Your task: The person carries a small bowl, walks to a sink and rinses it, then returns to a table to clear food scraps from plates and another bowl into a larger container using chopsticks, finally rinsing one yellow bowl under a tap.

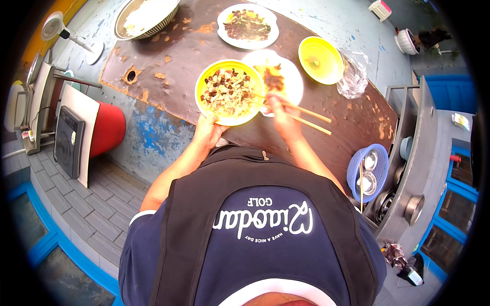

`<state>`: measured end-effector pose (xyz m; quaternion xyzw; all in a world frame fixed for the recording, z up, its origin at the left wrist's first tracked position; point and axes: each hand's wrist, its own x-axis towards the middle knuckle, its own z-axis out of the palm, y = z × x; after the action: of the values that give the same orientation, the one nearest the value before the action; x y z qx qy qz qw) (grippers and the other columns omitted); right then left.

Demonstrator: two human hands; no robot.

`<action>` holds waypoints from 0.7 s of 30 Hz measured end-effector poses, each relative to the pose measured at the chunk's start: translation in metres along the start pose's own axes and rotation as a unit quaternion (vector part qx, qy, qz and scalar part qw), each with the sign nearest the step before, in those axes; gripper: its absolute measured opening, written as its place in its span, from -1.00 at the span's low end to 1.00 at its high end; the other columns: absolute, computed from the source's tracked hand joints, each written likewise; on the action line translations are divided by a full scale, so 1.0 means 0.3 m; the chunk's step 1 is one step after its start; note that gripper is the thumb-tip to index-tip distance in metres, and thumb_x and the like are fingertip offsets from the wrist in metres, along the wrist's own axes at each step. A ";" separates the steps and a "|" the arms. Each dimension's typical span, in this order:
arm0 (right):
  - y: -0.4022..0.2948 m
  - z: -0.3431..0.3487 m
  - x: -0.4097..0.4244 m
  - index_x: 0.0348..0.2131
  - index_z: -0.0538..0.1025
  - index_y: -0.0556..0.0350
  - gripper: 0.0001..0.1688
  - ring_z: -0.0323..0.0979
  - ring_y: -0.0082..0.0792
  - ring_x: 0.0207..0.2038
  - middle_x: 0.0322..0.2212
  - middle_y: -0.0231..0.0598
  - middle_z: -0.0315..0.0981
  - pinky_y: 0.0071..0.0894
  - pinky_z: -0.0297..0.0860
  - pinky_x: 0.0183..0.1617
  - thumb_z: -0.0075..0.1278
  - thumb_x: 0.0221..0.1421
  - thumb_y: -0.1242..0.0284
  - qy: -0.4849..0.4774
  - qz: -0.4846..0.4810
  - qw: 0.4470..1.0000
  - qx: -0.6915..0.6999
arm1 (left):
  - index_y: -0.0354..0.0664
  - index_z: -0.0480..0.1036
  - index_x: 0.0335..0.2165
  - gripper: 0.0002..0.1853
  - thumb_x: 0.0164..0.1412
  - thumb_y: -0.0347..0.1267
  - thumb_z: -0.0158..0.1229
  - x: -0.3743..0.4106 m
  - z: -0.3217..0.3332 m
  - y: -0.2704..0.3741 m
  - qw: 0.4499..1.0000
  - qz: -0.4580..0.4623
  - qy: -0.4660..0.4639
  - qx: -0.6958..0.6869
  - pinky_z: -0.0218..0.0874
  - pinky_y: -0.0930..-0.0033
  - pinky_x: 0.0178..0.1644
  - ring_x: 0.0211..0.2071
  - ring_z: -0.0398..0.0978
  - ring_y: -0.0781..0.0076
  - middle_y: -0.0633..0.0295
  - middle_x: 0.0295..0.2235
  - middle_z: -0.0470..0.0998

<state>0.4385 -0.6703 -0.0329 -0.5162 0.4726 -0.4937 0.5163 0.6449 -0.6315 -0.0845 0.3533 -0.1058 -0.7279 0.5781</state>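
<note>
My left hand [208, 130] grips the near left rim of a yellow bowl [229, 120] with a white outer edge. Pale chopped food with dark pieces [227, 91] covers the inside of the bowl. A pair of wooden chopsticks [306, 116] lies in the fingers of my right hand [281, 114], their tips over the food at the bowl's right side. Just behind that hand, a white plate [294, 82] holds brown and yellow food, partly hidden by the bowl. Farther back is another white plate [247, 42] with dark and green food.
A large patterned bowl of white food [147, 26] stands at the table's far left. To the right are a yellow bowl [320, 61], a clear plastic bag [352, 74] and a blue basket [352, 172] with metal bowls. The brown tabletop [172, 76] is worn, with a hole at left.
</note>
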 end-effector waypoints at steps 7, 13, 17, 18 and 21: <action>-0.106 -0.028 -0.008 -0.27 0.39 0.26 -0.81 0.35 -0.56 -0.50 -0.43 -0.24 0.37 -0.61 0.36 -0.40 -0.17 0.14 0.50 0.080 -0.080 0.993 -0.025 | -0.26 -0.01 0.05 -0.36 -0.11 -0.65 -0.27 -0.004 -0.004 0.001 1.000 0.000 -0.006 -0.010 0.25 0.02 -0.03 -0.01 0.27 0.03 -0.04 -0.01 0.22; -0.112 -0.019 -0.014 -0.29 0.40 0.27 -0.81 0.35 -0.57 -0.51 -0.43 -0.25 0.37 -0.60 0.36 -0.40 -0.16 0.13 0.49 0.057 -0.033 0.997 -0.042 | -0.25 0.00 0.05 -0.37 -0.10 -0.65 -0.27 0.003 -0.008 0.000 1.000 -0.001 0.001 -0.006 0.25 0.01 -0.03 -0.01 0.27 0.03 -0.03 -0.01 0.22; -0.029 -0.002 -0.007 -0.28 0.40 0.27 -0.81 0.35 -0.56 -0.53 -0.42 -0.21 0.37 -0.60 0.37 -0.41 -0.16 0.13 0.50 0.043 -0.061 0.996 -0.055 | -0.26 -0.01 0.05 -0.37 -0.10 -0.65 -0.27 0.001 0.001 0.005 1.000 -0.006 -0.001 -0.006 0.25 0.01 -0.03 -0.01 0.27 0.03 -0.04 -0.01 0.22; -0.029 -0.003 0.003 -0.28 0.39 0.27 -0.81 0.36 -0.56 -0.52 -0.41 -0.21 0.37 -0.60 0.37 -0.41 -0.16 0.13 0.50 0.040 -0.068 0.994 -0.071 | -0.26 -0.01 0.05 -0.37 -0.10 -0.66 -0.28 -0.001 0.004 0.007 1.000 -0.007 0.000 -0.005 0.25 0.01 -0.03 -0.01 0.27 0.03 -0.04 -0.01 0.22; -0.004 -0.008 0.016 -0.27 0.39 0.26 -0.81 0.36 -0.57 -0.52 -0.40 -0.22 0.36 -0.61 0.37 -0.42 -0.16 0.13 0.51 0.050 -0.048 0.996 -0.057 | -0.27 -0.01 0.06 -0.37 -0.10 -0.66 -0.28 0.000 0.004 0.007 1.000 -0.006 -0.001 -0.001 0.25 0.01 -0.03 -0.01 0.27 0.03 -0.04 -0.01 0.22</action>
<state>0.4365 -0.6753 -0.0317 -0.5415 0.4999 -0.5154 0.4373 0.6458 -0.6326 -0.0826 0.3524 -0.1032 -0.7320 0.5738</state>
